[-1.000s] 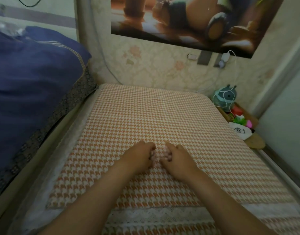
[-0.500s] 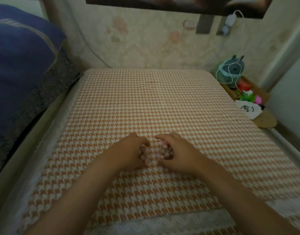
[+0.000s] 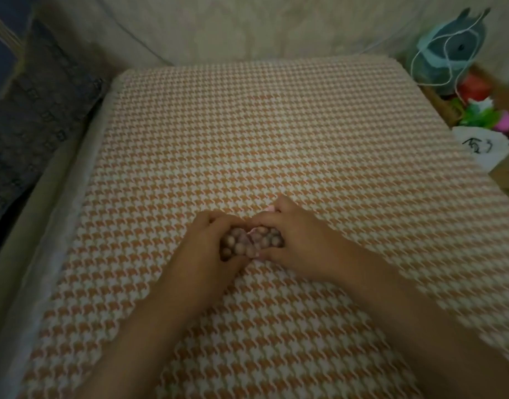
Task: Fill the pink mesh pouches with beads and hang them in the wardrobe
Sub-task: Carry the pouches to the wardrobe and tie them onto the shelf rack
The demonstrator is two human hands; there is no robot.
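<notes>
A clump of pale pink beads (image 3: 249,243) lies between both hands on the orange-and-white houndstooth cloth (image 3: 247,139). My left hand (image 3: 210,251) cups the beads from the left, fingers curled round them. My right hand (image 3: 293,240) cups them from the right, its fingertips meeting the left hand's above the clump. A bit of pink mesh pouch (image 3: 252,236) shows among the beads; most of it is hidden by the fingers. No wardrobe is in view.
A dark patterned blanket (image 3: 37,110) lies along the left edge. At the right are a teal plush toy (image 3: 452,50) with a white cable, a red and green clutter (image 3: 477,108) and a white paper (image 3: 480,148). A wall stands behind.
The camera has tilted down and come closer. Both hands have closed in round the beads, which now show as one gathered clump between them.
</notes>
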